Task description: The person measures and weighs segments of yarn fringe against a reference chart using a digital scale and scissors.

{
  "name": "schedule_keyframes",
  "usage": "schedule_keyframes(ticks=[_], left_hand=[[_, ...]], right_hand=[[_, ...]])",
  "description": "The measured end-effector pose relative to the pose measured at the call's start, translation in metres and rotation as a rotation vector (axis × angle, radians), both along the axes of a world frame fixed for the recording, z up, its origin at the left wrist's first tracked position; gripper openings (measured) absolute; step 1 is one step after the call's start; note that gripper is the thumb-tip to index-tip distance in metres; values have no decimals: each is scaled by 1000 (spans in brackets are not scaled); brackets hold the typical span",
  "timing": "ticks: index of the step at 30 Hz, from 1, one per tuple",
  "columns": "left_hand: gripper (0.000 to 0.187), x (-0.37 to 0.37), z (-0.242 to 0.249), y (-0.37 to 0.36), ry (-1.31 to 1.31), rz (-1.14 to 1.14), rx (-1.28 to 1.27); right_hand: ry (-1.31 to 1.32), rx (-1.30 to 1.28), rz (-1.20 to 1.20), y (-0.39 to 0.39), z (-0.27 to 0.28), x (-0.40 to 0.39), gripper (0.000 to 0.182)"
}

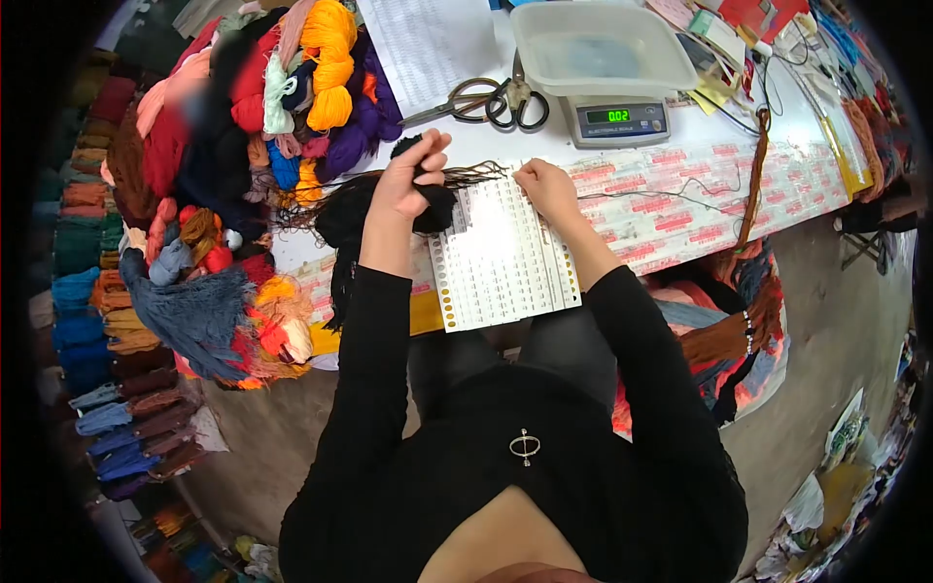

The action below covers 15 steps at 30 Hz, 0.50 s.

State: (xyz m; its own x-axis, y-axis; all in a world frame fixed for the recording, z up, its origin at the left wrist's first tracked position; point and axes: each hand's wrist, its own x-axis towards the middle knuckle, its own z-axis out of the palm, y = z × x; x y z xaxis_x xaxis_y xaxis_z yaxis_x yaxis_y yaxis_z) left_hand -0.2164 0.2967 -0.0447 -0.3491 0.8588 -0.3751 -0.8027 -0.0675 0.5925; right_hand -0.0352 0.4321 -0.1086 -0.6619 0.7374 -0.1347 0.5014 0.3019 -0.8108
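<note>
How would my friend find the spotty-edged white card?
At the white table, find the left hand and right hand. The white card reaches from them towards the lap. Unlike the printed paper by the scissors, round spots line its side.

Black yarn [342,216], white row-printed card [486,277], orange skein [328,60], red-patterned table cover [671,199]

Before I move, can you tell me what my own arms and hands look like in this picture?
Both arms wear long black sleeves: the left sleeve and the right sleeve end on the forearm, short of the wrist, with no markings I can make out. Your left hand and right hand are bare, without gloves.
</note>
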Motion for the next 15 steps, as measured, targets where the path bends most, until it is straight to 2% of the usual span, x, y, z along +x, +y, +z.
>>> schedule_keyframes(ticks=[1,2,6,7,10,15], left_hand=[[16,3,1,0,138,69,-59],[17,12,4,2,332,37,-177],[18,38,-29,10,650,-68,-398],[17,40,-37,14,808,-78,-540],[17,43,-63,25,1300,119,-442],[22,40,-66,41,1316,-45,-759]], right_hand=[[-6,-6,0,1,-1,-1,23],[-11,-14,0,1,-1,-2,23],[-21,-35,-3,-1,1,-2,24],[-23,-38,-6,-1,1,-2,24],[-18,-32,-8,0,1,-1,24],[-22,-47,-10,-1,2,-2,24]])
